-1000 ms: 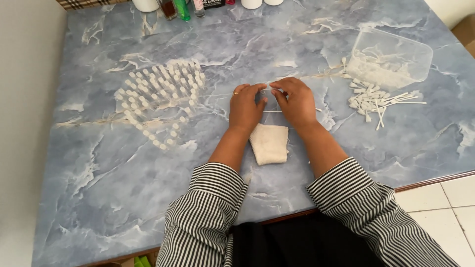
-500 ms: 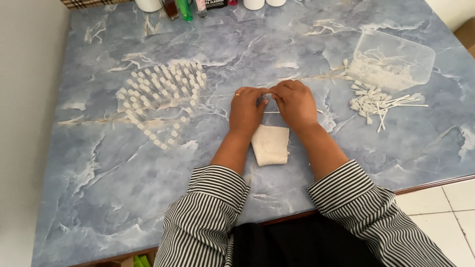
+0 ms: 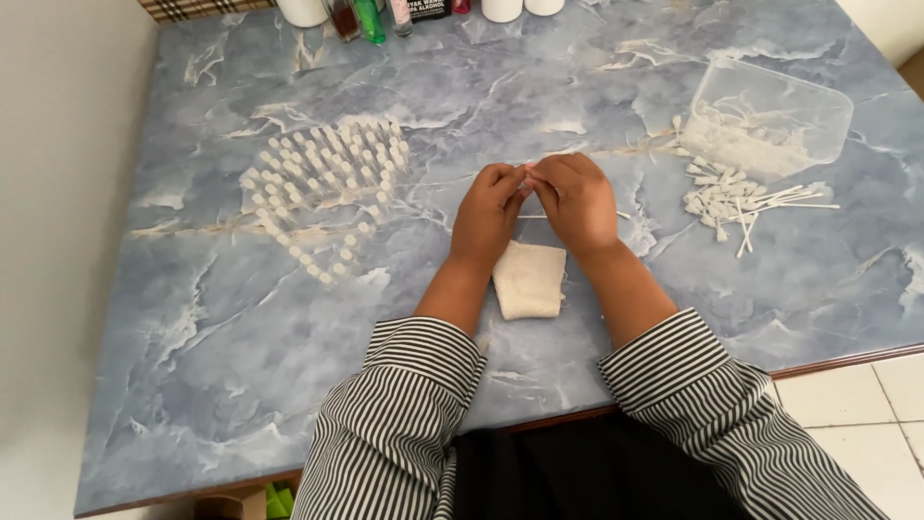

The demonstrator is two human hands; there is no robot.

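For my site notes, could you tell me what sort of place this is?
Probably a home worktable used for small hand assembly: a marble-patterned table, bottles along its far edge, white tiled floor beside it.

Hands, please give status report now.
Left hand and right hand together, fingertips pinching something small, too small to tell. Folded cloth below wrists. Thin white stick under hands. Nothing obstructing.
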